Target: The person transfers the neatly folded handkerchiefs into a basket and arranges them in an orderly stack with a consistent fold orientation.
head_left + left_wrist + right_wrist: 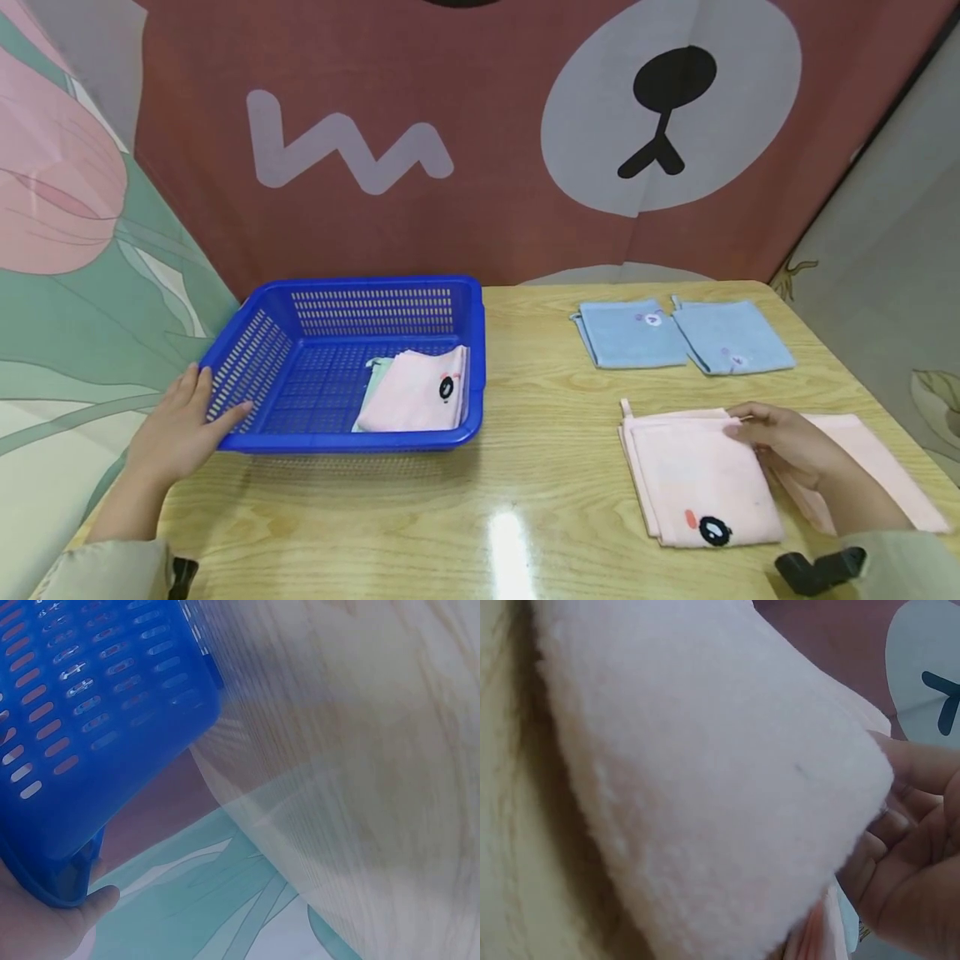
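Observation:
My left hand [171,427] holds the left rim of a blue plastic basket [352,442], its thumb over the front left corner. The left wrist view shows the basket's slotted side wall [90,697] with the hand at its rim. A folded pink towel [697,475] with an embroidered eye and a hanging loop is pinched at its far right corner by my right hand [798,446]. In the right wrist view, the pink towel [720,772] fills most of the picture, with thumb and fingers at its edge. A second pink towel [862,450] lies partly hidden behind the right hand.
Inside the basket lie a folded pink towel [412,392] and a pale green one [377,372] partly beneath it. Two folded blue towels, one left [630,337] and one right [738,333], lie at the back right of the wooden table [540,400]. Printed cloths hang behind.

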`<state>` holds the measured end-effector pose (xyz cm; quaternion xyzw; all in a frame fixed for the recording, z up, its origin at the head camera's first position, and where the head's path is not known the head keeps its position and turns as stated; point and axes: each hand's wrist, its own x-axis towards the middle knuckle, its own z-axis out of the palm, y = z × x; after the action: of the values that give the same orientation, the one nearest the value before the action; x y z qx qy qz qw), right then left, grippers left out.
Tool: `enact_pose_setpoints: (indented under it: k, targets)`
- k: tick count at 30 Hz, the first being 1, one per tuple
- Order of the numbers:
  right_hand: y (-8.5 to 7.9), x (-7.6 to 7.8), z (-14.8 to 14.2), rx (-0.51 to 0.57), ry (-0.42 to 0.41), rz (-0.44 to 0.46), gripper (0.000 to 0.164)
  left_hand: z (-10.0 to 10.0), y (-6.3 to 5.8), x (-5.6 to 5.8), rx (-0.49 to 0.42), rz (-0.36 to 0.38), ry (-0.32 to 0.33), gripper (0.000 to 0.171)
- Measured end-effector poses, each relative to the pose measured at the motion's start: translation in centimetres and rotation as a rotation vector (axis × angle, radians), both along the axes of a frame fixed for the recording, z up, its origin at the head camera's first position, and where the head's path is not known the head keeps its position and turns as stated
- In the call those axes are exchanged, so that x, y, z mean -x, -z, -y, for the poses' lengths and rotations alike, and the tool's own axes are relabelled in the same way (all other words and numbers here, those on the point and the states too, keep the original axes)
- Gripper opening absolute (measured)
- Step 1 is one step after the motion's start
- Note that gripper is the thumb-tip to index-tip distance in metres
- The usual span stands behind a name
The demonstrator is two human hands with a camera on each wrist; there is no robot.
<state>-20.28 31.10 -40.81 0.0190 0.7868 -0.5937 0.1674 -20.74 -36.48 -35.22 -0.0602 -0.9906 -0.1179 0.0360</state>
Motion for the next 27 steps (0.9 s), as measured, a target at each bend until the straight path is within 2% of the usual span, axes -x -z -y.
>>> enact_pose_setpoints:
  k: [5,11,19,23,27]
  targets:
    - [0.2,-0.4,0.1,0.055,-0.005,-0.086,0.016,-0.1,-0.1,0.0,0.007,0.021,0.000,0.081]
    - [-0.5,-0.6,0.4,0.047,-0.038,-0.159,0.017,-0.2,-0.2,-0.1,0.007,0.031,-0.003,0.081]
    - [-1.5,-0.8,1.0,0.222,-0.118,-0.277,0.032,-0.3,-0.2,-0.1,0.002,0.031,0.000,0.081]
    - [-1.8,-0.7,1.6,0.290,-0.147,-0.318,0.032,-0.1,-0.1,-0.1,-0.003,0.014,0.005,0.081]
    - [-2.1,-0.6,2.4,0.317,-0.130,-0.343,0.029,-0.1,0.0,-0.2,-0.008,0.003,0.008,0.080]
